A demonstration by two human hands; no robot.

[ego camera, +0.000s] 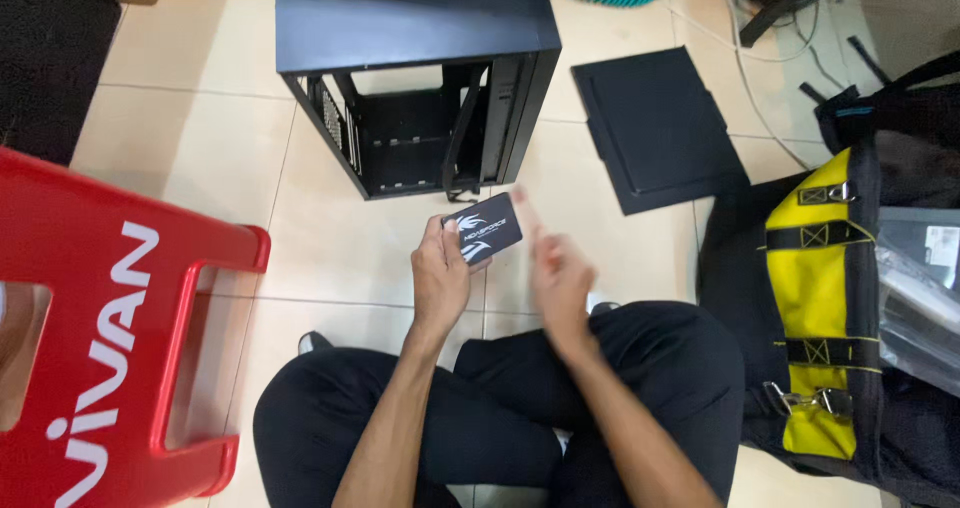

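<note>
A red plastic stool (110,338) stands near left; far off, an open black computer case (420,78) — its loose side panel (655,128) lies right, beside a yellow-and-black tool bag (830,298).

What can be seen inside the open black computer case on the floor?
Inside the black computer case: bare metal frame, a perforated wall at left, empty bays. No boards or drives show. The upper interior is hidden by the case's solid panel.

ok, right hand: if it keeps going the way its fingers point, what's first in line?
Probably the black card held in the left hand: the right hand is blurred, its finger pointing at the card's right edge. Past that stands the open black case. Depth is unclear.
</note>
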